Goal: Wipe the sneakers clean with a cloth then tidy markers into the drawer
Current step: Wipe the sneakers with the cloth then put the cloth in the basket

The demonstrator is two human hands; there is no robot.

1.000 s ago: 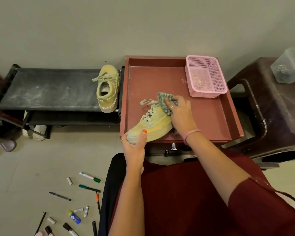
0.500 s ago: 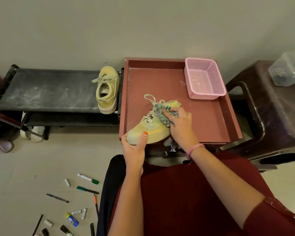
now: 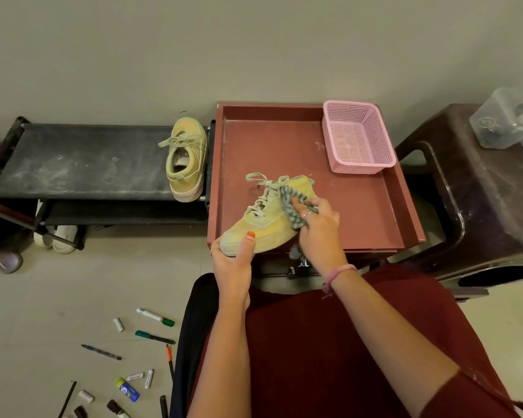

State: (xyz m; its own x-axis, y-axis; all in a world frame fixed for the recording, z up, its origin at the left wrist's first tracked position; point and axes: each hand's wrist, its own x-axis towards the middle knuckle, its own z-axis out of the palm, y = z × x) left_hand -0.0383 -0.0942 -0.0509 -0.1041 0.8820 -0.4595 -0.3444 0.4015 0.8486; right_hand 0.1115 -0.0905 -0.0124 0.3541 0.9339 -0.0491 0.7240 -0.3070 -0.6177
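Observation:
A yellow-green sneaker (image 3: 264, 220) lies tilted over the front edge of the red-brown tray-like drawer top (image 3: 375, 212). My left hand (image 3: 233, 260) grips its toe, thumb on top. My right hand (image 3: 317, 233) holds a grey checked cloth (image 3: 290, 206) against the sneaker's side near the laces. The second sneaker (image 3: 187, 159) stands on the black shoe rack (image 3: 79, 164) to the left. Several markers and pens (image 3: 154, 316) lie scattered on the floor at lower left.
A pink mesh basket (image 3: 358, 137) sits in the tray's back right corner. A dark brown stool (image 3: 480, 200) with a clear plastic box (image 3: 507, 122) stands to the right. Pale shoes (image 3: 55, 238) sit under the rack. The drawer handle (image 3: 299, 265) shows below the tray.
My right hand with the cloth has slid back along the sneaker's side toward me, uncovering the heel. The left hand has kept its grip on the toe.

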